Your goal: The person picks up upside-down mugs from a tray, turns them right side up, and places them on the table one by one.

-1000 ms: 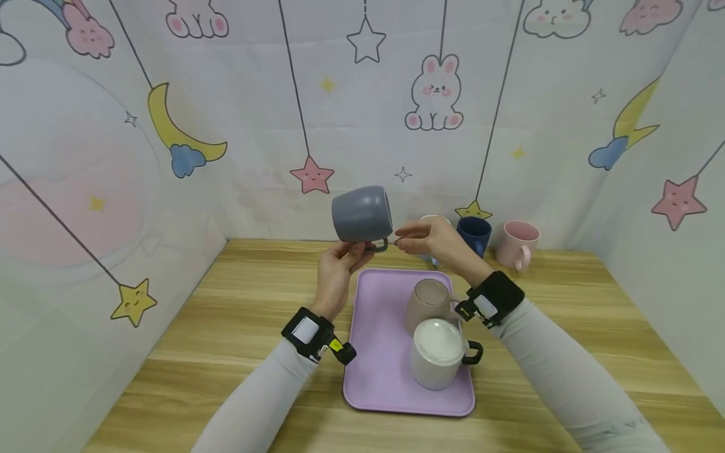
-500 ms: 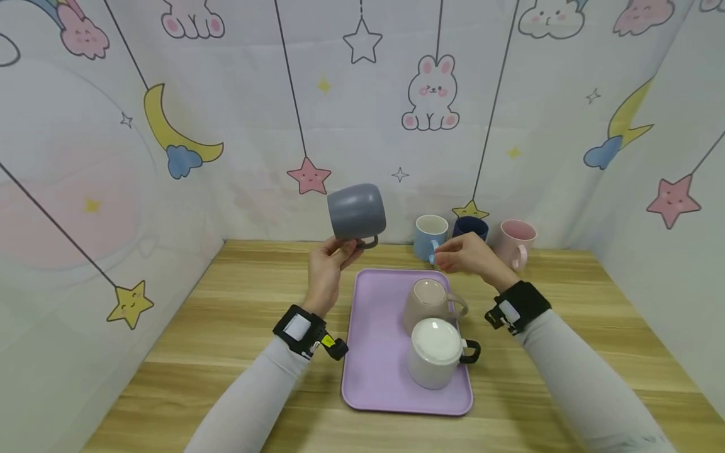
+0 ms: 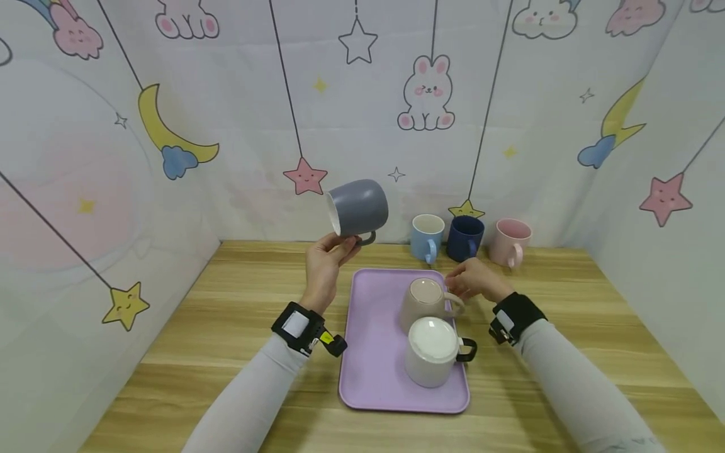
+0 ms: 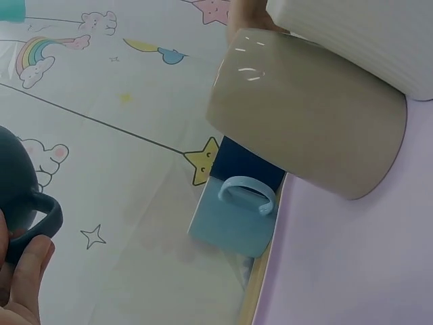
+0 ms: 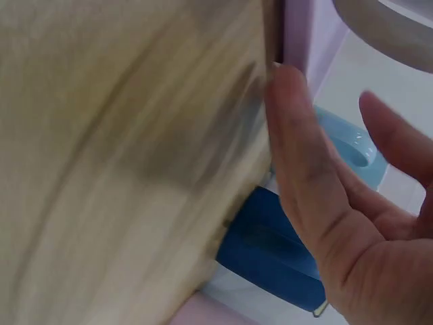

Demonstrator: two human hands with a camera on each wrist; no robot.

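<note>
My left hand [image 3: 321, 274] pinches the handle of a grey-blue mug [image 3: 360, 207], held tipped on its side above the tray's far end, white inside showing to the left. The left wrist view shows thumb and fingers on that handle [image 4: 49, 220]. My right hand [image 3: 478, 280] is low by the tray's far right corner, holding nothing. Its fingertips [image 5: 291, 84] are right at the purple tray's edge [image 5: 298, 40], thumb apart. On the purple tray [image 3: 370, 371] stand an upside-down beige mug [image 3: 420, 308] and an upside-down white mug [image 3: 430, 358] with a black handle.
Behind the tray, along the back of the wooden table [image 3: 260, 283], stand a light blue mug [image 3: 425, 238], a dark blue mug [image 3: 464, 238] and a pink mug [image 3: 506, 242], all upright. A patterned cloth [image 3: 255, 207] hangs behind them.
My right hand has left the side of the grey-blue mug and come down and right to the tray's corner. The left hand has turned the mug slightly, so its opening shows more.
</note>
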